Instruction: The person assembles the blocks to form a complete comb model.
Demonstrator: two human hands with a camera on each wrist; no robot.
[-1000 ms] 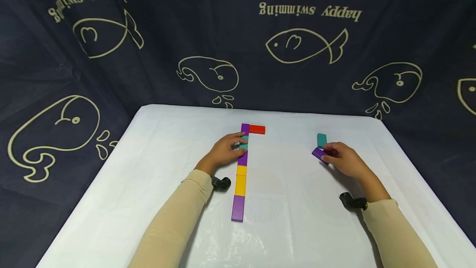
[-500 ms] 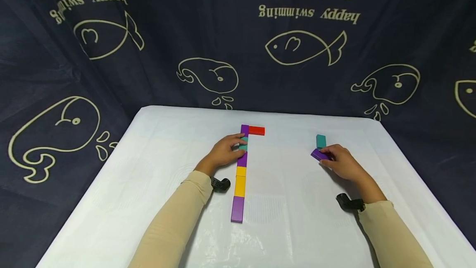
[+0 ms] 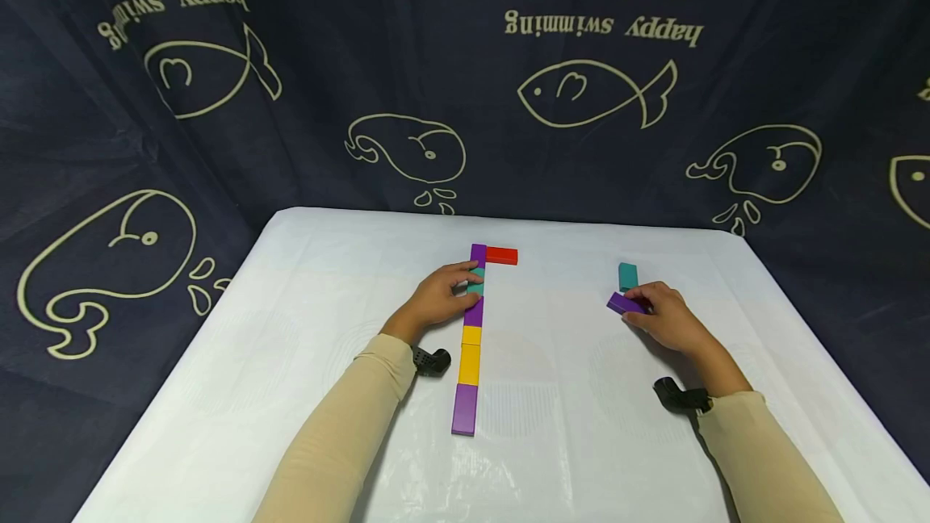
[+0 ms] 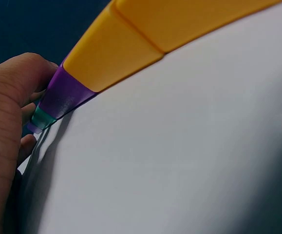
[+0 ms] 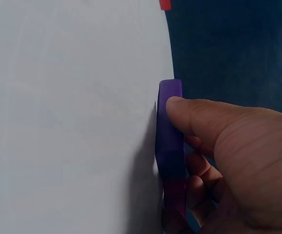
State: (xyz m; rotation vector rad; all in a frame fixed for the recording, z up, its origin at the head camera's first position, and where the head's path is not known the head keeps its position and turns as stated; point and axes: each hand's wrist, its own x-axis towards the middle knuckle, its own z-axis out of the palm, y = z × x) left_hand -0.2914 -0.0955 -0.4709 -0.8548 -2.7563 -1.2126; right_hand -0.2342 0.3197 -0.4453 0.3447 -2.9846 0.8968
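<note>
Purple block [image 3: 621, 303] sits in the right hand [image 3: 672, 317], at the right of the white table [image 3: 552, 442], pinched with the thumb on one face and fingers behind it. A darker, reddish part shows beneath it in the right wrist view; whether that is shade or another piece I cannot tell. Just beyond it stands a loose teal block [image 3: 628, 277]; whether the two touch is unclear.

Left of centre, a row runs from far to near: far purple [image 3: 478, 253], row teal [image 3: 475, 289], middle purple [image 3: 473, 314], small yellow [image 3: 471, 335], long yellow [image 3: 469, 364], near purple [image 3: 464, 410]. A red block [image 3: 502, 256] juts right from the far end. The left hand [image 3: 436, 294] rests at the row's far half, fingers apart over the teal, thumb at the middle purple; how hard they press I cannot tell.

The likeliest trouble is a knock: a sideways swing of the right hand could tip or shove the loose teal, so near is it. The pinch covers only part of the held block, so a bump could twist it askew. At the row, a drag of the left fingers could open a seam or bend the line, since nothing visible fastens the pieces.
</note>
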